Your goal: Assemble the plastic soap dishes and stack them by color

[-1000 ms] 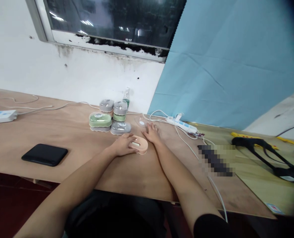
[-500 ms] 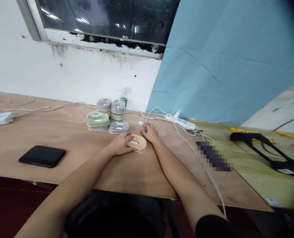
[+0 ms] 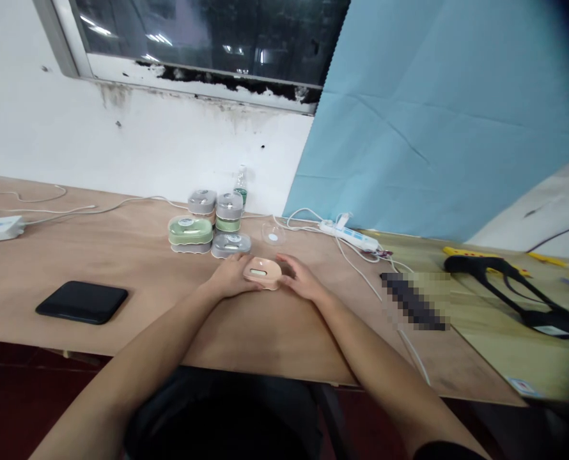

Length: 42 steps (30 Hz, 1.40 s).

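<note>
A peach-coloured soap dish (image 3: 264, 278) with a slot in its middle sits in front of me on the table, its top tipped slightly toward me. Closed around its left end is my left hand (image 3: 233, 278). My right hand (image 3: 301, 278) is at the other end, thumb and fingers curved about the edge. Behind them a clear lid (image 3: 273, 234) lies on the table. A grey soap dish with a clear lid (image 3: 231, 245) stands just past my left hand. Beside it are a green-topped stack (image 3: 190, 231) and a grey-and-green stack (image 3: 228, 214).
Another stack (image 3: 202, 202) and a plastic bottle (image 3: 241, 182) stand near the wall. A black flat object (image 3: 82, 302) lies at left. Power strips (image 3: 349, 236) with white cables rest on both sides. A black frame-like object (image 3: 514, 297) lies at far right.
My right hand has let go of the clear lid and come back toward me to the peach dish's right end. The dish has tilted a little toward me.
</note>
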Motion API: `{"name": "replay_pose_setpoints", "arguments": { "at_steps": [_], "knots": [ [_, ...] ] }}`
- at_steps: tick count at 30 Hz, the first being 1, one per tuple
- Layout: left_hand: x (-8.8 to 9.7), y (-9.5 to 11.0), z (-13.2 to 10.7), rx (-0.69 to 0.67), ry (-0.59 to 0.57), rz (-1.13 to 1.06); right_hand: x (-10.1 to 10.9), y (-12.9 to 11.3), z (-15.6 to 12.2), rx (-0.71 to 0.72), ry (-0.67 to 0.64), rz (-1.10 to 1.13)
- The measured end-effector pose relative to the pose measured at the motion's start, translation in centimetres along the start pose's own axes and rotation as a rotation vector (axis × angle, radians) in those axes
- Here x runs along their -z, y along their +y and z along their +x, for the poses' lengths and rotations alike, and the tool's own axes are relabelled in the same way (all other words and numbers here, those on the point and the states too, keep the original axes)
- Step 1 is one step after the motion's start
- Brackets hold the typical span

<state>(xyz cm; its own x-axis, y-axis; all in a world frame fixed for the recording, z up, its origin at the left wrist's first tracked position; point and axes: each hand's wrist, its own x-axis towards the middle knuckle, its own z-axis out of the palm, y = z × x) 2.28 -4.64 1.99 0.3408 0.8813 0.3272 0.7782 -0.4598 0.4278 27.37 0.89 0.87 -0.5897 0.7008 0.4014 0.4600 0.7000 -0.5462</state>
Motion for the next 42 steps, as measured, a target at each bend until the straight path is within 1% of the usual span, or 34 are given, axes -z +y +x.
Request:
{"name": "replay_pose_setpoints", "arguments": {
  "at_steps": [2, 4, 7, 9, 14, 16, 18, 20, 23, 25, 26, 29, 32, 34, 36, 38, 39, 40, 42],
  "knots": [
    [0.0, 0.1, 0.0, 0.046, 0.03, -0.054, 0.2, -1.3, -0.1, -0.007, -0.039, -0.048],
    [0.1, 0.2, 0.0, 0.076, 0.065, -0.089, 0.2, -2.2, 0.3, -0.049, -0.056, -0.083],
    [0.2, 0.3, 0.0, 0.076, 0.128, -0.113, 0.0, -2.6, 0.8, -0.105, -0.109, -0.059],
    [0.4, 0.4, 0.0, 0.06, 0.176, -0.137, -0.2, -2.4, 0.8, -0.131, -0.113, -0.032],
    [0.7, 0.5, 0.1, 0.032, 0.286, -0.218, -0.6, -1.7, 0.6, -0.113, 0.032, 0.057],
    [0.6, 0.5, 0.2, 0.015, 0.283, -0.234, -0.8, -1.4, 0.7, -0.121, 0.091, 0.116],
    [0.4, 0.6, 0.2, -0.022, 0.255, -0.235, -0.9, -1.0, 1.0, -0.167, 0.171, 0.183],
    [0.1, 0.7, 0.2, -0.063, 0.222, -0.239, -0.8, -0.4, 1.5, -0.279, 0.296, 0.262],
    [0.0, 0.7, 0.0, -0.059, 0.142, -0.242, 0.0, 0.8, 2.1, -0.598, 0.542, 0.391],
    [0.0, 0.6, 0.0, -0.034, 0.053, -0.217, 1.0, 1.8, 2.2, -0.792, 0.641, 0.459],
    [0.0, 0.5, -0.1, -0.03, 0.006, -0.196, 1.6, 2.4, 2.1, -0.851, 0.657, 0.483],
    [-0.2, 0.2, -0.1, -0.064, -0.091, -0.137, 3.2, 3.8, 1.8, -0.947, 0.645, 0.547],
    [-1.0, -0.1, -0.1, -0.108, -0.133, -0.079, 4.3, 4.9, 1.5, -1.035, 0.62, 0.633],
    [-1.5, -0.2, -0.1, -0.117, -0.153, -0.05, 4.9, 5.3, 1.4, -1.07, 0.537, 0.701],
    [-1.8, -0.4, -0.1, -0.121, -0.151, -0.046, 5.4, 5.5, 1.2, -1.078, 0.405, 0.749],
    [-1.8, -0.4, -0.1, -0.128, -0.136, -0.057, 5.8, 5.5, 1.0, -1.083, 0.312, 0.726],
    [-1.7, -0.4, -0.1, -0.132, -0.127, -0.061, 5.9, 5.5, 0.9, -1.088, 0.302, 0.688],
    [-1.6, -0.3, -0.1, -0.135, -0.12, -0.064, 5.8, 5.5, 0.8, -1.092, 0.322, 0.639],
    [-1.2, -0.1, -0.1, -0.136, -0.112, -0.061, 5.5, 5.5, 0.7, -1.081, 0.408, 0.546]
  ]
}}
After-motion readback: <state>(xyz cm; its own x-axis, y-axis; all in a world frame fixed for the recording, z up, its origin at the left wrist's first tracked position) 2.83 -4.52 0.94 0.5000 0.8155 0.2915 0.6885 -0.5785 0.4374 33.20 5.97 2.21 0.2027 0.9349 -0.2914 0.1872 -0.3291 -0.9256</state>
